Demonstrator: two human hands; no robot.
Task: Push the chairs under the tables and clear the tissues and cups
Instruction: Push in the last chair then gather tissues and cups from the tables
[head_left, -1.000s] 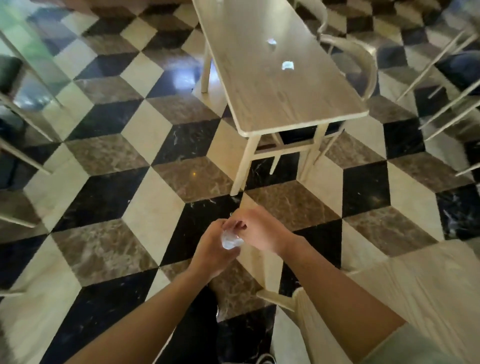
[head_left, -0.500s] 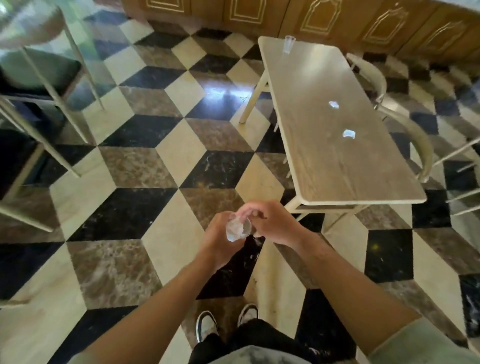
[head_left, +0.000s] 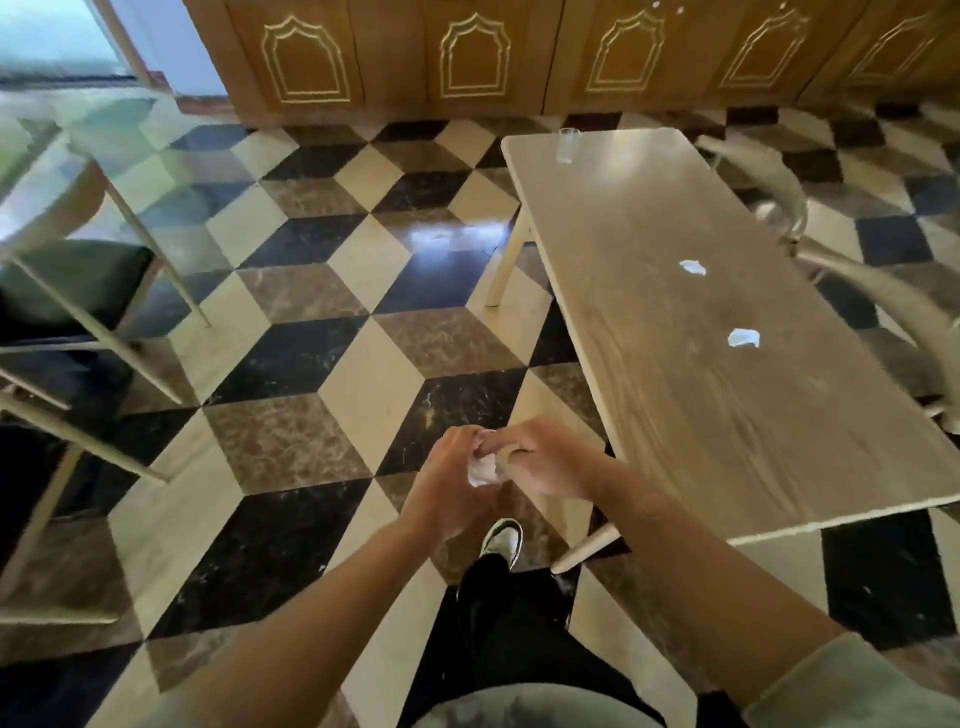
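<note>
Just off the table's (head_left: 727, 405) near corner, left hand (head_left: 447, 488) and right hand (head_left: 545, 457) both clutch a blurred cup (head_left: 483, 467) stuffed with tissue; the far glass (head_left: 565, 145) looks empty.

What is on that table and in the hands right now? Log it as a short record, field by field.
table: light wood, right of the person
cup: clear, upright, far left corner of the table
tissue 1: crumpled, mid-table
tissue 2: crumpled, nearer than tissue 1
left hand: closed on a white wad
right hand: fingers meeting the same wad
chairs: two at the table's far side, not fully pushed in
</note>
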